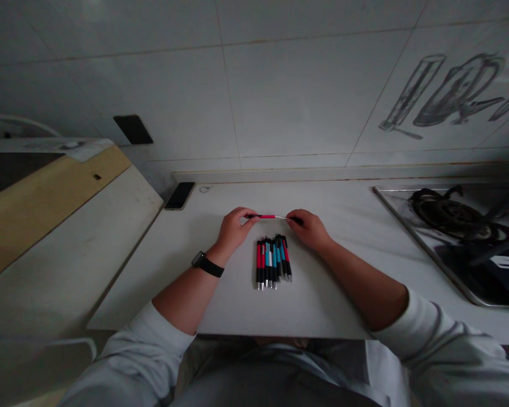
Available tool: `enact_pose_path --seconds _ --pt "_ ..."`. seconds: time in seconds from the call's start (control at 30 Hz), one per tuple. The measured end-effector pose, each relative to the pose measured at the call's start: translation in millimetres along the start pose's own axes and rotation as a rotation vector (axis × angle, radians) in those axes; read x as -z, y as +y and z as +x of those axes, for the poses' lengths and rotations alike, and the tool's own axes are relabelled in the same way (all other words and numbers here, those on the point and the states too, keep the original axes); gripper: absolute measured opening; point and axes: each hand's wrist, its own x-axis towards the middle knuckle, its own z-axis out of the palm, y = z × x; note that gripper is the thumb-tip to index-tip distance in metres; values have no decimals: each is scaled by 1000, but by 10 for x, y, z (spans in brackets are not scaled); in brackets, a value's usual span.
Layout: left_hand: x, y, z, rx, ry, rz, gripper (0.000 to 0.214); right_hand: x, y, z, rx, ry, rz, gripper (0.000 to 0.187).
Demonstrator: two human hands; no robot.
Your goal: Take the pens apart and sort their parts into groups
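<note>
My left hand (234,227) pinches the left end of a red pen (266,216) held level above the white counter (322,294). My right hand (309,227) grips the pen's other end, where a thin white inner part shows between the red barrel and my fingers. Just below both hands lies a row of several pens (273,261) in red, blue, white and black, side by side, tips toward me. A black watch (207,264) sits on my left wrist.
A dark phone (180,195) lies at the counter's back left. A gas stove (458,232) takes up the right side. A wooden board (46,198) and a pale surface lie to the left. Tiled wall behind.
</note>
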Motion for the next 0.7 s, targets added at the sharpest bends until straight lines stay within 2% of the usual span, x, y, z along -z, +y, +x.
enact_pose_path --seconds 0.23,0.4,0.7 --pt "-7 -75 8 84 18 -9 9 91 102 23 -99 -46 -189 16" --pt "7 -45 -3 6 -93 141 10 93 99 16 -106 -132 -285 16" --pt "43 70 -13 -147 -207 338 14 83 57 -4 -107 -146 -287 16"
